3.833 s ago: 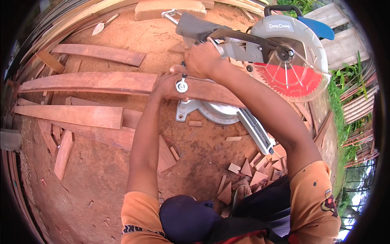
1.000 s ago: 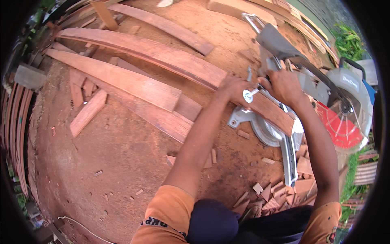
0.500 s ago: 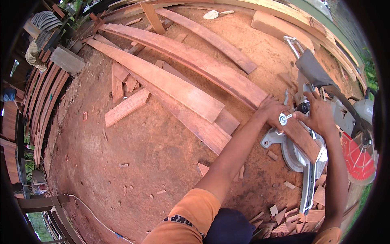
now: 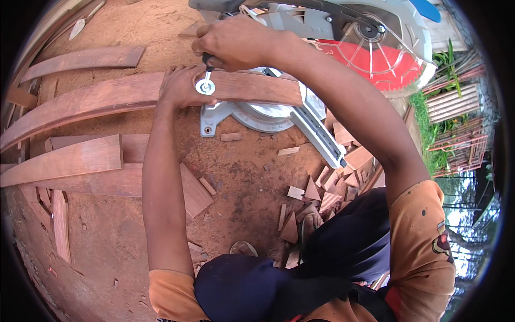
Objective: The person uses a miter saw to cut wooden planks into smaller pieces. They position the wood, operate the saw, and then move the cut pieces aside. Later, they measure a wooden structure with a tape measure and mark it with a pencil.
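Observation:
A long, slightly curved reddish-brown wooden plank lies across the base of a miter saw, its end near the saw's slotted arm. My left hand is wrapped over the plank beside the clamp's round metal pad, which presses on the wood. Above it, my right hand is closed around the black clamp knob at the top of the metal rod; its fingertips are partly hidden. Behind the plank, the saw's red circular blade sits under its guard.
More planks lie stacked at the left. Wood offcuts are scattered on the dirt right of my feet. A trowel rests at the far left. Corrugated sheets and grass are at the far right.
The view has swung right, toward the saw. My right hand, earlier spread beside the clamp rod, is now closed on its knob. My left hand stays on the plank.

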The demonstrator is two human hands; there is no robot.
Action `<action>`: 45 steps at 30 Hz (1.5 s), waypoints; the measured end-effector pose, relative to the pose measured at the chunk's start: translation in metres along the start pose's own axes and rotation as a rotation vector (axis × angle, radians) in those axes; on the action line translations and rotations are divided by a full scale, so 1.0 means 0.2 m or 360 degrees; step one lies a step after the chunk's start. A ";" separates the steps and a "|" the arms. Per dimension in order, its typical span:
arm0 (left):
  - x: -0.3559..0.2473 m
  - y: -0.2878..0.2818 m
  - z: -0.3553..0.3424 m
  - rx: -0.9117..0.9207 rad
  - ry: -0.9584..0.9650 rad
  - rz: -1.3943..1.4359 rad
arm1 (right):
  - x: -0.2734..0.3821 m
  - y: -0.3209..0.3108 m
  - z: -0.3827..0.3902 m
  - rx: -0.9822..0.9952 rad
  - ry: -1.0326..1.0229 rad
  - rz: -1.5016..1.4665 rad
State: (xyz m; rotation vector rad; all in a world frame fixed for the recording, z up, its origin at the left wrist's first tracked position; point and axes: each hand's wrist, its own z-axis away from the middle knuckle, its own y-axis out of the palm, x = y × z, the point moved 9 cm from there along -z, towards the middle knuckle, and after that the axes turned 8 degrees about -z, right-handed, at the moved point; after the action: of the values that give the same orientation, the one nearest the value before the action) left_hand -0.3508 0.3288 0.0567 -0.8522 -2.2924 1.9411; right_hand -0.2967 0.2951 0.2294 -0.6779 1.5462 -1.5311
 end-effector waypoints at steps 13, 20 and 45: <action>-0.04 -0.01 0.01 0.0150 -0.0008 0.0034 | -0.06 0.03 -0.04 0.0189 0.0292 -0.0018; -0.08 -0.04 0.00 0.0086 0.0028 0.0138 | 0.03 -0.10 0.08 -0.0393 -0.0016 0.0068; -0.03 0.04 0.01 0.0249 -0.0012 0.0151 | -0.01 0.02 0.04 -0.0027 0.0531 -0.0167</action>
State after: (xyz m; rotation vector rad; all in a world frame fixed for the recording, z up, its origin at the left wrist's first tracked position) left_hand -0.3436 0.3255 0.0513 -0.9545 -2.1055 2.1311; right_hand -0.2877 0.2927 0.2276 -0.5385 1.7936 -1.7806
